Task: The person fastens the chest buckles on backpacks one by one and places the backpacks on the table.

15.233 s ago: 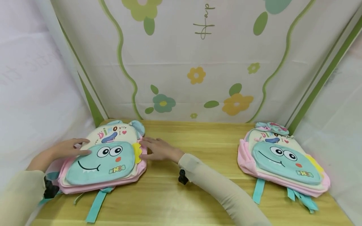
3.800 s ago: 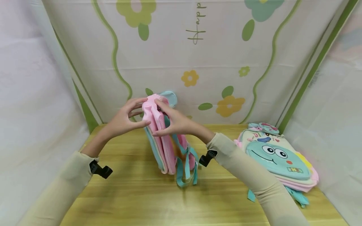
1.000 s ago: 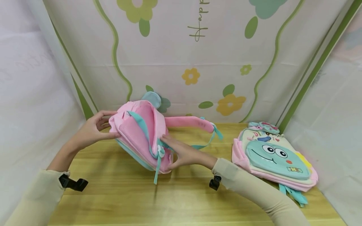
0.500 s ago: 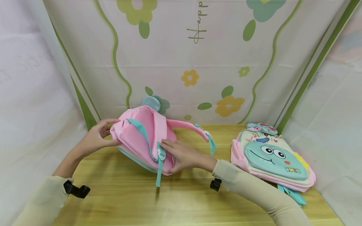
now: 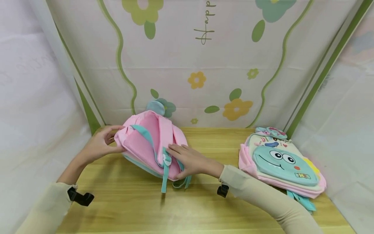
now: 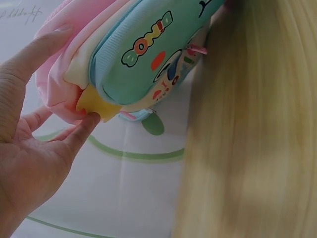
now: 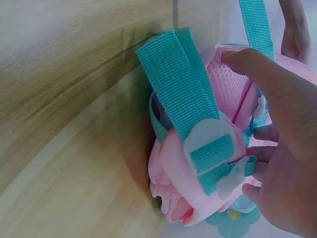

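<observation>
In the head view, I see the backpack (image 5: 138, 148) between two sets of fingers: the left hand (image 5: 99, 146) pinches one end, the right hand (image 5: 191, 161) grips the other. It looks light, soft and padded, hardly fragile; I'd hold it by its firmer edges. In the left wrist view, a fingertip touches the yellow frill (image 6: 96, 102), thumb opposite. In the right wrist view, teal straps (image 7: 173, 79), probably floppy, hang just beside the thumb.
</observation>
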`<state>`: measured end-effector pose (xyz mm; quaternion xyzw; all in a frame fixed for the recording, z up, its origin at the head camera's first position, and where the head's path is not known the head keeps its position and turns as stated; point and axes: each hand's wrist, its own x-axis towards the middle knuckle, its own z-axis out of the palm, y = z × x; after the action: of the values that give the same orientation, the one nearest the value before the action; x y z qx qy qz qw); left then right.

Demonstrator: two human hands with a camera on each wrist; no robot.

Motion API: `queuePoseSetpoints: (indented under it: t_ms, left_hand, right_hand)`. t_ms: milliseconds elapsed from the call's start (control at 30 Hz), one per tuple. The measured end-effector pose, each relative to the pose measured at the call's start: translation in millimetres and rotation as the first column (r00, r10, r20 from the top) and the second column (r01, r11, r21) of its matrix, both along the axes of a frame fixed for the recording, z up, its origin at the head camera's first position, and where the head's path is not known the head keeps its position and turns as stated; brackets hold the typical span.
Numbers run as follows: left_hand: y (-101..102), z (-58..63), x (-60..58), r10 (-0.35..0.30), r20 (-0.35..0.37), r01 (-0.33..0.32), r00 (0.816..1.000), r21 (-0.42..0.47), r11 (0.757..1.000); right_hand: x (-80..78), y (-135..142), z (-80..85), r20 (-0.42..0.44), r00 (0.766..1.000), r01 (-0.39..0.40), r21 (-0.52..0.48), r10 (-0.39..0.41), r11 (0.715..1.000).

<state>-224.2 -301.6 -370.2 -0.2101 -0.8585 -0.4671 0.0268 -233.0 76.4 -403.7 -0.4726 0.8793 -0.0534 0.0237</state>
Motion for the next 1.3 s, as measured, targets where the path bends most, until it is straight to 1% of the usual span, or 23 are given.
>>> queuePoseSetpoints:
  t_ms: [167,300,633,933,1167,1300]
  left_hand:
    - [-1,-9.3,-0.1,-0.020,0.042,0.020,0.999,0.014,1.000]
    - [0,-15.4,-1.2,-0.034,0.064,0.033,0.997,0.020,0.999]
    - [2,-30.3,-7.3,-0.077,0.101,0.078,0.992,-0.009,0.997]
    - [4,-44.0,-6.2,-0.126,0.156,0.127,0.980,0.001,0.992]
    - [6,-54.3,-5.4,-0.117,0.185,0.123,0.976,-0.021,0.992]
    - [8,-58.7,-6.4,-0.138,0.201,0.140,0.970,0.002,0.990]
  right_hand:
    - [-1.7,2,-4.6,-0.011,1.000,-0.011,0.005,0.011,1.000]
    - [-2.2,4,-5.9,-0.001,1.000,-0.016,-0.002,0.016,1.000]
    - [-3.9,10,-5.1,0.012,1.000,-0.016,0.003,0.016,1.000]
    - [-7.2,17,-9.0,0.026,0.999,-0.021,-0.002,0.021,1.000]
    - [-6.9,22,-10.0,0.037,0.999,-0.005,0.003,0.005,1.000]
    - [-7.2,26,-10.6,0.052,0.999,0.009,0.005,-0.009,1.000]
